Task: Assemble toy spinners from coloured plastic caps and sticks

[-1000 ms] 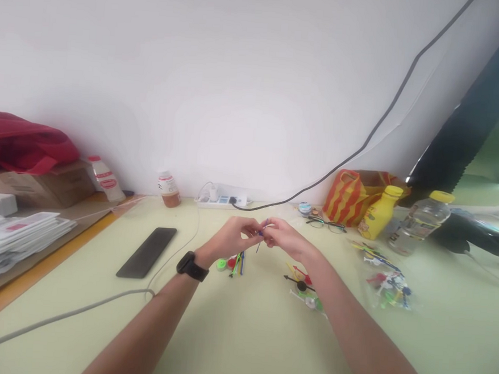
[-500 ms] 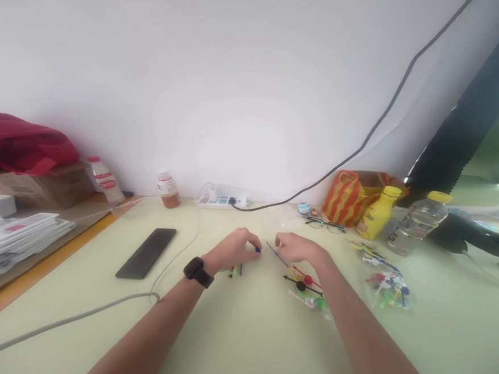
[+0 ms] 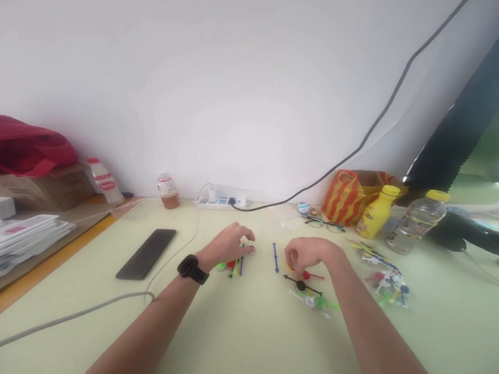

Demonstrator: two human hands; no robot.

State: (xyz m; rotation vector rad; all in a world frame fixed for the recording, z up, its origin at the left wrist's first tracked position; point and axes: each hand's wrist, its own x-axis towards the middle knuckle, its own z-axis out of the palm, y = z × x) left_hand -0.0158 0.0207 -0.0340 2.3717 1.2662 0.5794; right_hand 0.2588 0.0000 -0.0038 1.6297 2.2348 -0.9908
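Observation:
My left hand [image 3: 228, 247], a black watch on its wrist, is open with thumb and index finger apart. Beneath and beside it lies a small pile of coloured plastic arrows and discs [image 3: 236, 266], partly hidden by the fingers. A single blue arrow [image 3: 275, 258] lies on the table between my hands. My right hand [image 3: 307, 252] is closed, fingertips down at a yellow arrow [image 3: 290, 267] that is mostly covered. Right by these fingers are a red arrow [image 3: 307, 276], a black arrow with a round hub [image 3: 301, 286], a white arrow [image 3: 309, 301] and a green one [image 3: 320, 302].
A clear bag of more coloured pieces [image 3: 390, 285] lies to the right. Behind it stand a yellow bottle [image 3: 378, 213], a clear bottle [image 3: 418, 221] and a striped bag [image 3: 345, 199]. Eyeglasses [image 3: 326, 223], a power strip [image 3: 220, 201], a phone [image 3: 146, 254] and a cable [image 3: 60, 322] are also there.
My left hand has let go of a small blue piece and moved left over the pile. My right hand has shifted right and down, leaving the blue arrow lying on the table.

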